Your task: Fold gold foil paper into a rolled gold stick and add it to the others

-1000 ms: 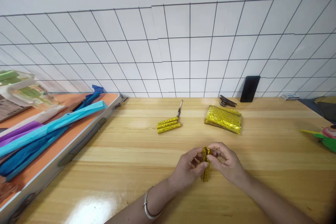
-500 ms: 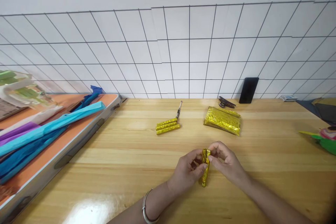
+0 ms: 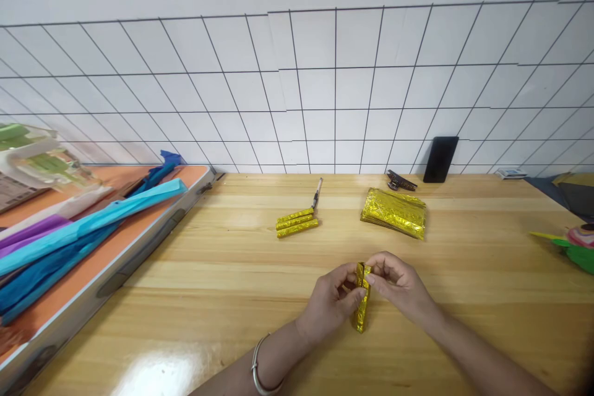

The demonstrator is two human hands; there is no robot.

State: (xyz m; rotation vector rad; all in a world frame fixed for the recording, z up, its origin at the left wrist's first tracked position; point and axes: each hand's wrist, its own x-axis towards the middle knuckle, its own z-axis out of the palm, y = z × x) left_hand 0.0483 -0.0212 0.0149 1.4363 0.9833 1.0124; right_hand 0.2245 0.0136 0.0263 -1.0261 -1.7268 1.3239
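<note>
A narrow folded strip of shiny gold foil (image 3: 361,315) is held upright between both hands, close to the front of the table. My left hand (image 3: 327,303) pinches its left side with thumb and fingers. On the upper right edge, my right hand (image 3: 400,281) grips the foil between thumb and fingertips. Several small gold foil rolls (image 3: 297,228) lie side by side further back, left of centre. A stack of flat gold foil sheets (image 3: 393,213) rests behind my right hand.
A pen (image 3: 317,193) touches the rolls. A dark hair clip (image 3: 401,181) lies behind the stack, and a black phone (image 3: 440,159) leans on the tiled wall. At left, an orange board (image 3: 153,219) holds coloured paper; a green item (image 3: 578,255) is at right.
Both hands keep hold of the gold strip. The fingers of my right hand have shifted very slightly along its upper edge.
</note>
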